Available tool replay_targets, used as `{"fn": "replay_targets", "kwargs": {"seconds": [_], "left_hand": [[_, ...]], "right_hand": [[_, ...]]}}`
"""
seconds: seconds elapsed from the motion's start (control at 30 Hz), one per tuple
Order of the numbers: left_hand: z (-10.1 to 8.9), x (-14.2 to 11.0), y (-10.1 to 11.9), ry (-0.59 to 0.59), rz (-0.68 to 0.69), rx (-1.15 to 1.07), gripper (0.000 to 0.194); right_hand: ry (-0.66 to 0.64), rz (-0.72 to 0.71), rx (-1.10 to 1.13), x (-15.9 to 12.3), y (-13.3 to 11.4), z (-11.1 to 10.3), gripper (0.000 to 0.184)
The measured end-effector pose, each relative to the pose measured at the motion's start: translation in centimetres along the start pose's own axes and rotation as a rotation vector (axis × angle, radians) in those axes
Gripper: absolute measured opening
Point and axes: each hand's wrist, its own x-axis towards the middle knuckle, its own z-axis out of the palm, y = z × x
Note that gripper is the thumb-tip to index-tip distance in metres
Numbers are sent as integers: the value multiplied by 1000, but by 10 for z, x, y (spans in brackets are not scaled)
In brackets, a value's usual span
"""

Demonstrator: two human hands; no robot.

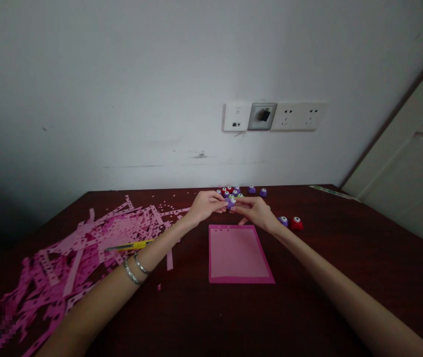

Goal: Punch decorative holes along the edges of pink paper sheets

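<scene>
One purple piece (229, 204), white-eyed on top, was pinched between the left hand (206, 205) and the right hand (258, 212), both clamped on it, beyond a pink sheet (238, 254) laid on a dark table (182, 317).

My bare left hand (204, 204), its left forearm (102, 302) between seven and eight o'clock, a broad textured silver-coloured metal bracelet (131, 273) around it, a narrower silvery round bangle (140, 265) at the bracelet's two o'clock, my bare right hand (259, 212), its unadorned right forearm (323, 275) toward four o'clock

Dim light, scuffed pale wall (122, 89) with sockets (298, 117), dark reddish-brown table (308, 307).
</scene>
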Motion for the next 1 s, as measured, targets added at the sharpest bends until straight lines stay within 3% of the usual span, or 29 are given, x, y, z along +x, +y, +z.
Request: {"fn": "replay_targets", "kwargs": {"seconds": [0.13, 0.5, 0.8, 1.0], "left_hand": [[4, -2, 0, -21, -15, -23, 26], [-2, 3, -5, -126, 36, 30, 28], [-11, 2, -7, -272, 180, 419, 28], [-14, -1, -1, -341, 136, 729, 28]], "right_hand": [[20, -12, 14, 1, 2, -2, 43], [-7, -6, 0, 2, 3, -7, 42], [-176, 2, -192, 0, 6, -15, 35], [-241, -54, -420, -1, 10, -24, 32]]}}
